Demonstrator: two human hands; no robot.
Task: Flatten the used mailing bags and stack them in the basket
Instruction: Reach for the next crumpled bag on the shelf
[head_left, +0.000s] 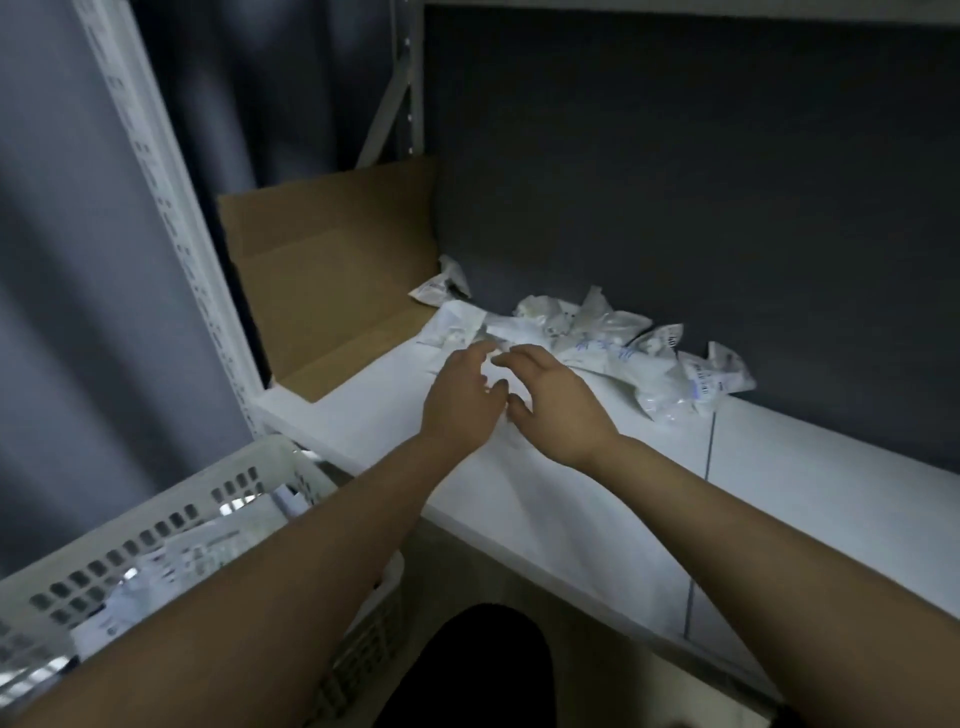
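A heap of crumpled white mailing bags (618, 345) lies at the back of the white shelf (779, 467), against the dark wall. My left hand (465, 397) and my right hand (558, 402) hover side by side over the shelf, just in front of the nearest bag (457, 325). Both hands have their fingers spread and hold nothing. A white slotted basket (171, 519) stands at the lower left under my left forearm, with several flattened bags (208, 545) inside it.
A flattened brown cardboard sheet (332, 275) leans at the shelf's left end. A white perforated rack upright (166, 208) rises on the left, in front of a grey curtain. A dark-clothed knee (483, 670) shows at the bottom.
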